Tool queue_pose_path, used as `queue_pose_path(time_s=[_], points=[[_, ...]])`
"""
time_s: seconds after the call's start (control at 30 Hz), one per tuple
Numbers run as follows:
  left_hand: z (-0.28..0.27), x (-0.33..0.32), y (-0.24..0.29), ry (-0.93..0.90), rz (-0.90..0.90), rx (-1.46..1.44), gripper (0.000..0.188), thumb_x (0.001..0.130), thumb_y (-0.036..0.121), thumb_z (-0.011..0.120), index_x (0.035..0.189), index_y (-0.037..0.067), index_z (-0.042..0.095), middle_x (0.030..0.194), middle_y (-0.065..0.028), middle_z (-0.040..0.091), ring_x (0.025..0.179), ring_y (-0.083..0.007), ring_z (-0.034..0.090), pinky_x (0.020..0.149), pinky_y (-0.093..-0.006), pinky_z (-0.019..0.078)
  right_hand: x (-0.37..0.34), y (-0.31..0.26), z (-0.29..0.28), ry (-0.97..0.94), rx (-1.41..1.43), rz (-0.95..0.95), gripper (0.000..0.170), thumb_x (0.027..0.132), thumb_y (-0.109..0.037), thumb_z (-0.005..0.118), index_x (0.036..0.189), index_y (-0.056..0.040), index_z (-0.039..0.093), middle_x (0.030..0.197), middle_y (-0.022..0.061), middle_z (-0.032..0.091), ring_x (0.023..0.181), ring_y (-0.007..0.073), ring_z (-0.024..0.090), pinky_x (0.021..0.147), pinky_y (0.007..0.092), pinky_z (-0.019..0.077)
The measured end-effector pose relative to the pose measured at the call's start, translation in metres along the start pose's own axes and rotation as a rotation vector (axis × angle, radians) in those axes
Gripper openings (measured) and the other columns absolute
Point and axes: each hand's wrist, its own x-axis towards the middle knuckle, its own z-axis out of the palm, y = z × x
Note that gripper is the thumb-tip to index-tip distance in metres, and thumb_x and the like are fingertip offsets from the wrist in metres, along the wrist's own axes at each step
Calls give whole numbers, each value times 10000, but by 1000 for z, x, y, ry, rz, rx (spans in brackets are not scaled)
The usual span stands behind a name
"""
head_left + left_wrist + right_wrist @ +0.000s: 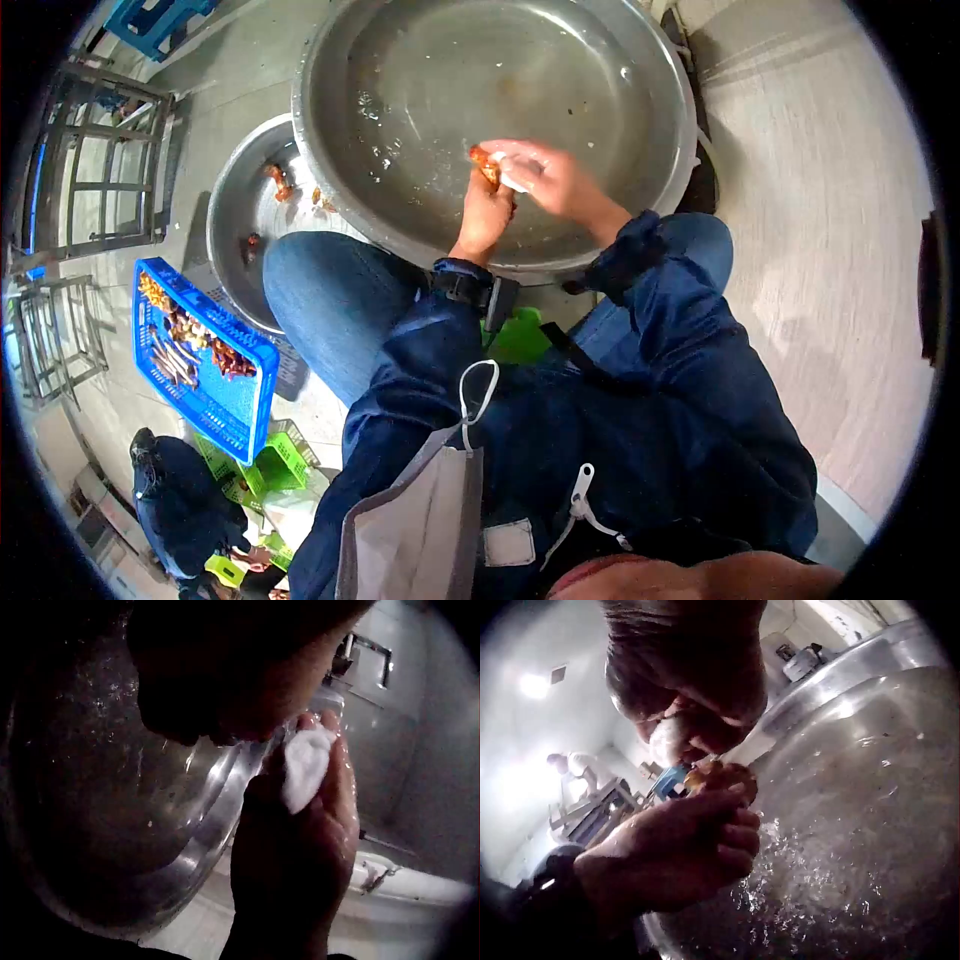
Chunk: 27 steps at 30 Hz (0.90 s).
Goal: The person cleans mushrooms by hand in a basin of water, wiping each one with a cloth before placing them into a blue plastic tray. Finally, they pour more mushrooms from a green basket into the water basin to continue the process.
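Note:
Over a large metal basin of water [440, 100], the left hand [483, 215] grips a small orange-brown piece [484, 163]. Right beside it, the right hand [560, 185] holds a white cloth-like wad [518, 172] close against the piece. The right wrist view has the left hand [675, 855] with fingers curled round the brown piece [724, 778], and the right hand [690, 690] just above with the white wad [669, 742]. In the left wrist view the white wad [306, 769] lies in the fingers of a hand [300, 840]; the brown piece is hidden there.
A smaller metal basin [225, 230] with several brown pieces stands left of the large one. Further left are a blue basket [235, 405] of sorted pieces, metal racks [110, 185] and a blue stool [150, 25]. Another person [180, 505] is at lower left, beside green baskets [280, 465].

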Motion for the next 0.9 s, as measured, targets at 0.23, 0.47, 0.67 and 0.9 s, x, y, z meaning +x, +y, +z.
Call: queue_pose_path(time_s=[0.23,0.47,0.67,0.9], points=[[22,-17,12,-10,64,489,393,883,244,591,1134,-23,448,949,-305,614,940,-484,575,782,-517,463,6,25,-10,269,-312,25,226,928,-196,505,1042,-75,658,911,102,654,841,274,596,802,369,483],[10,-14,37,-123,60,526,270,842,214,649,959,-21,584,765,-165,632,685,-263,603,663,-376,480,-2,11,-18,185,-540,-424,280,927,-292,518,954,-62,675,834,96,641,746,293,613,733,376,489],[5,-23,50,-298,74,754,284,835,207,670,1010,-9,612,786,-146,654,726,-237,623,706,-355,489,-3,8,-29,85,-277,221,359,955,-348,491,920,-49,688,837,86,683,716,290,635,715,360,504],[-16,-11,47,-512,-45,429,304,797,234,690,1021,32,650,863,-157,681,790,-271,647,750,-371,484,-13,-2,-24,28,-682,-327,226,919,-300,549,974,-105,648,835,115,660,796,322,623,740,406,498]])
